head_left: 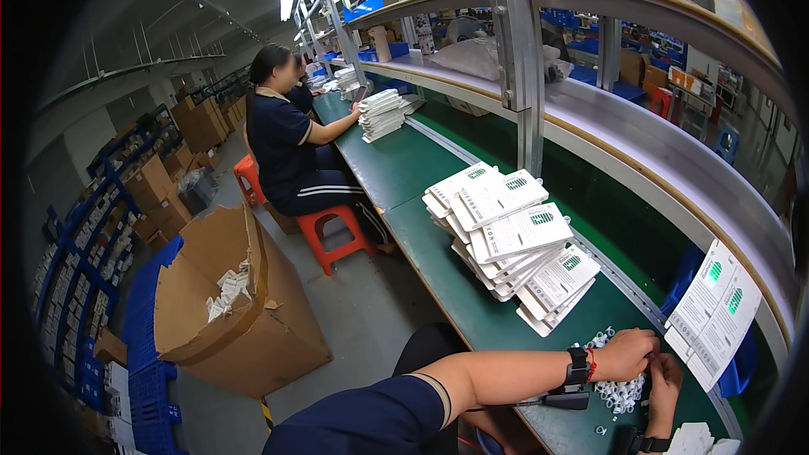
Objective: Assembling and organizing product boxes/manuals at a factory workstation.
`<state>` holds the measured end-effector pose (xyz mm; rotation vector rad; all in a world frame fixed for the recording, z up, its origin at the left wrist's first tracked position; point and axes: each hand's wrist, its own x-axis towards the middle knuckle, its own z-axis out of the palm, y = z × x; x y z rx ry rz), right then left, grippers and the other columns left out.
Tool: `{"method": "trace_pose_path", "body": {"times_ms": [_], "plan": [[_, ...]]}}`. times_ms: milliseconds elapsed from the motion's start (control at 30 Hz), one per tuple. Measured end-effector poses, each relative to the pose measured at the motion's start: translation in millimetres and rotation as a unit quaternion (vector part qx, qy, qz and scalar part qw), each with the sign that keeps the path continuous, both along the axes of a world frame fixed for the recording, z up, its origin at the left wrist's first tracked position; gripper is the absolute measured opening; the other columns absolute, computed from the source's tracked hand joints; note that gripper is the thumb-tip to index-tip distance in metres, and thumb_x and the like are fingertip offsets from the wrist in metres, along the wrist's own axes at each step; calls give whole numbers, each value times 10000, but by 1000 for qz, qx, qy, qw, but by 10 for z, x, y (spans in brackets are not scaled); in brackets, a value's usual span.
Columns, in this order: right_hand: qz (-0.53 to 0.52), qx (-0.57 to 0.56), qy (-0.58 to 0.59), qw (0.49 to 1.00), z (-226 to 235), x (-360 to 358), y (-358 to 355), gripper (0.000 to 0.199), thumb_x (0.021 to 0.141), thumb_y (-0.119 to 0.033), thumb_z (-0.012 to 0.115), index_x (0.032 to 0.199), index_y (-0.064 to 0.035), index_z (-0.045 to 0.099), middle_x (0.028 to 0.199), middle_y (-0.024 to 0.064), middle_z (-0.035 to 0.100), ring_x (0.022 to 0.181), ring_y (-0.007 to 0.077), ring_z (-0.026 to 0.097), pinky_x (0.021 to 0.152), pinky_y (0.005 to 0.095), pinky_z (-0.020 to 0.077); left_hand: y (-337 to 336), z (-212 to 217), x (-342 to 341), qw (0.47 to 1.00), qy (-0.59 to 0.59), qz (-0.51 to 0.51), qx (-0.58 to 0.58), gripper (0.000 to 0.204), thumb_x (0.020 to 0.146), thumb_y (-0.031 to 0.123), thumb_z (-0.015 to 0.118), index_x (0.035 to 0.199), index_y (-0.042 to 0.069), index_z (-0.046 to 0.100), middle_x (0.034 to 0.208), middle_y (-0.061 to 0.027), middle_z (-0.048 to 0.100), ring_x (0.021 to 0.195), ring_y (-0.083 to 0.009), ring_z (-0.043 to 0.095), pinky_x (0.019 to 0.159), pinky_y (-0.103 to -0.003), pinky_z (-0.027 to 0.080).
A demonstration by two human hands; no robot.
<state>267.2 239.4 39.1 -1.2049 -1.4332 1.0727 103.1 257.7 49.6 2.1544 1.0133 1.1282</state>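
My left hand (625, 355) and my right hand (665, 386) meet over the green bench, fingertips drawn together. Whatever is pinched between them is hidden or too small to make out. Below and around my left wrist lies a heap of small white ring-shaped plastic pieces (621, 396). A white printed card sheet (715, 313) with green marks leans upright just beyond my hands. To their left, flat white boxes (516, 232) with green print are piled in an uneven stack. More white card pieces (693, 440) show at the lower edge beside my right wrist.
The green workbench (383, 170) runs away to the far left, under a metal-framed shelf (607, 122). A large open carton (244, 329) with white scraps stands on the floor at left. Further along, a co-worker (286, 131) sits on a red stool (337, 236) near another box stack (381, 115).
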Motion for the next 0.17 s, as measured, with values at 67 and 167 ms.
{"method": "trace_pose_path", "body": {"times_ms": [67, 167], "plan": [[6, 2, -21, 1000, -23, 23, 17, 124, 856, -92, 582, 813, 24, 577, 738, 32, 577, 668, 85, 492, 624, 215, 387, 1, 4, 1, 1000, 0, 9, -14, 138, 719, 54, 568, 838, 3, 617, 856, -163, 585, 843, -353, 566, 745, -430, 458], [9, -8, -18, 1000, -3, 8, 2, 132, 859, -101, 584, 818, 24, 577, 734, 33, 576, 669, 84, 490, 628, 216, 386, 27, -11, -5, 1000, 3, 11, -27, 140, 717, 56, 569, 839, 8, 618, 883, -173, 594, 866, -356, 571, 756, -434, 457]]}}
